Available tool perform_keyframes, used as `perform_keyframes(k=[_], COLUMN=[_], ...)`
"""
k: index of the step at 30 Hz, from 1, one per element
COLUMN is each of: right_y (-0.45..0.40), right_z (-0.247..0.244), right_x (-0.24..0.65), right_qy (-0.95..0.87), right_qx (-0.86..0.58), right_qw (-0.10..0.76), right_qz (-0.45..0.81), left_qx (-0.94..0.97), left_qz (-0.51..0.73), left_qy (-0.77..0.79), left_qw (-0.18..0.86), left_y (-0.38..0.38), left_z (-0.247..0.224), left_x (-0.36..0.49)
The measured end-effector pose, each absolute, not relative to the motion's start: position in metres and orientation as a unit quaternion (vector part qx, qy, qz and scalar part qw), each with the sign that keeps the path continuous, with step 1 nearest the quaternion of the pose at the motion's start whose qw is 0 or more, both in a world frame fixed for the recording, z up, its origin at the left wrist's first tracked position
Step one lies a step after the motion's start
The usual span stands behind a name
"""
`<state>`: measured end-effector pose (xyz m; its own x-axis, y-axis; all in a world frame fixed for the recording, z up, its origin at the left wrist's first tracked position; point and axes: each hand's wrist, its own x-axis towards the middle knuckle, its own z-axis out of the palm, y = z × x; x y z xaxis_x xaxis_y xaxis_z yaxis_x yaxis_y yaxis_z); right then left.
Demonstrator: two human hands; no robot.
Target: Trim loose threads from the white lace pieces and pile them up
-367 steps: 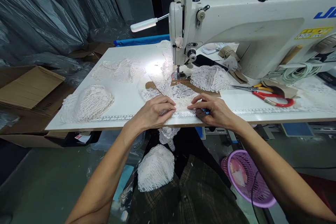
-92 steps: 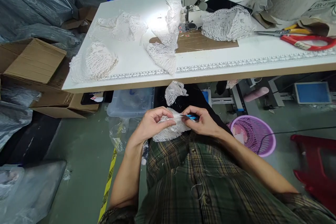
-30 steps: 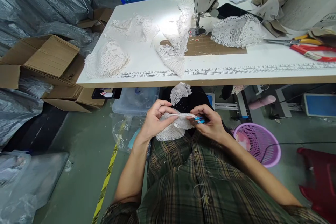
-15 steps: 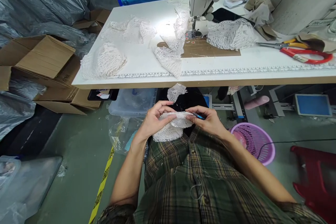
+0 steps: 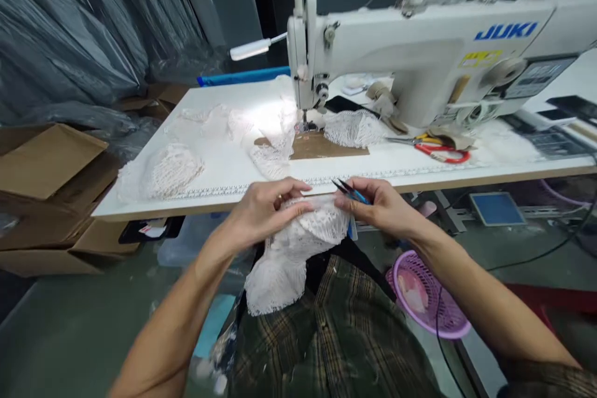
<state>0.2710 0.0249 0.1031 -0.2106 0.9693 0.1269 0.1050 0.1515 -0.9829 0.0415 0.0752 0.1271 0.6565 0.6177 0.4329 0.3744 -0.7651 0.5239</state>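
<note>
I have both hands raised just in front of the near edge of the counter [image 5: 224, 168], with a piece of white lace [image 5: 298, 242] stretched between them. My left hand [image 5: 261, 211] is closed on the lace's top edge, thumb over the upper hem and the other fingers curled beneath. My right hand [image 5: 380, 205] pinches the opposite end of that same edge, and it also grips a small blue-handled thread snip [image 5: 351, 189], whose dark tips point up and to the left, just clear of the lace. The rest of the lace hangs down from my grip and bunches over my lap, against the plaid shirt [image 5: 336, 336].

On the counter beyond, a white sewing machine [image 5: 420, 50] stands at the far right, with its lamp [image 5: 250, 48] lighting the surface to the left of the needle. A brown card sheet [image 5: 321, 146] lies under the needle area, and a strip of lace [image 5: 275, 149] trails from the needle toward the near edge. More lace piles rest on the counter: one at the near left [image 5: 163, 171] and one just right of the needle [image 5: 352, 129]. Red-handled scissors [image 5: 438, 150] lie farther right. Below the counter to my right sits a purple basket [image 5: 424, 298]; cardboard boxes [image 5: 46, 168] stand at the left.
</note>
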Motion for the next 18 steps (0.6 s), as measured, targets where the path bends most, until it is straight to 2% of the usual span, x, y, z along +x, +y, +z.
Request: perform_keyframes(k=[4, 7, 9, 12, 15, 18], right_y=[0.073, 0.092, 0.094, 0.089, 0.084, 0.082], right_z=[0.135, 0.135, 0.128, 0.114, 0.102, 0.094], right_x=[0.281, 0.293, 0.307, 0.334, 0.362, 0.38], right_qy=[-0.643, -0.664, -0.679, -0.68, -0.661, -0.658], right_qx=[-0.423, -0.409, -0.43, -0.524, -0.643, -0.684], right_qw=[0.555, 0.566, 0.528, 0.456, 0.37, 0.312], right_qz=[0.314, 0.268, 0.275, 0.234, 0.116, -0.031], left_qx=[0.889, 0.869, 0.906, 0.947, 0.944, 0.953], left_qz=[0.386, 0.407, 0.344, 0.264, 0.266, 0.235], left_qy=[0.244, 0.239, 0.206, 0.18, 0.192, 0.167], left_qw=[-0.033, -0.15, -0.134, -0.038, 0.03, 0.092], left_y=[0.121, 0.133, 0.134, 0.137, 0.148, 0.161], left_z=[0.169, 0.169, 0.156, 0.135, 0.125, 0.125], left_x=[0.068, 0.081, 0.083, 0.078, 0.076, 0.081])
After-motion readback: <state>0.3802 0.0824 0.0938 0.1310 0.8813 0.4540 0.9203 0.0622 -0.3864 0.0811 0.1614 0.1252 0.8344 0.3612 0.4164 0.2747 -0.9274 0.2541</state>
